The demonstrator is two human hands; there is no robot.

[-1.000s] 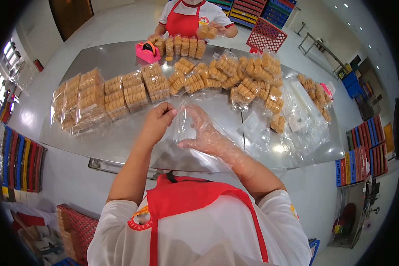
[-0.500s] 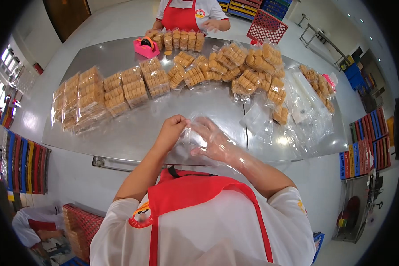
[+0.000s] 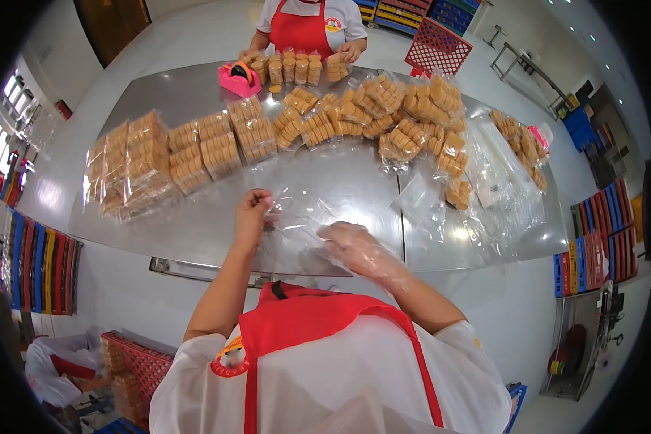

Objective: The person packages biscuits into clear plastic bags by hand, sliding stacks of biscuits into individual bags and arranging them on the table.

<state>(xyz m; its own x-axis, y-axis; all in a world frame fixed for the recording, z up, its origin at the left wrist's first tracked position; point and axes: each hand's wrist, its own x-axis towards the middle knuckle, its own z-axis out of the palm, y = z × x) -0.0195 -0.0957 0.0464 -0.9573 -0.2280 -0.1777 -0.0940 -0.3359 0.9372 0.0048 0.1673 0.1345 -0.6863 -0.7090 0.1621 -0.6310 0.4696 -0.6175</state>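
My left hand [image 3: 252, 217] is bare, its fingers pinched on one edge of a thin clear plastic piece [image 3: 296, 217] above the steel table. That plastic is crumpled and see-through; whether it is a bag or a glove I cannot tell. A clear plastic glove covers my right hand [image 3: 358, 249] and wrist. Its fingers are curled together at the plastic's right side, and their tips are partly hidden. Beyond both hands lie clear packs of round golden biscuits [image 3: 315, 129], some piled loosely. Upright packs [image 3: 148, 155] stand in rows on the left.
A pink tape dispenser [image 3: 239, 79] stands at the far side. Clear plastic bags [image 3: 495, 181] spread across the table's [image 3: 195, 224] right end, beside more biscuit packs [image 3: 521, 141]. Across the table, a co-worker in a red apron [image 3: 296, 32] has a hand on a pack.
My hands have moved apart: the left went left and down with the plastic, the right lower and its fingers curled in. Across the table, the co-worker's hand came down onto a pack.
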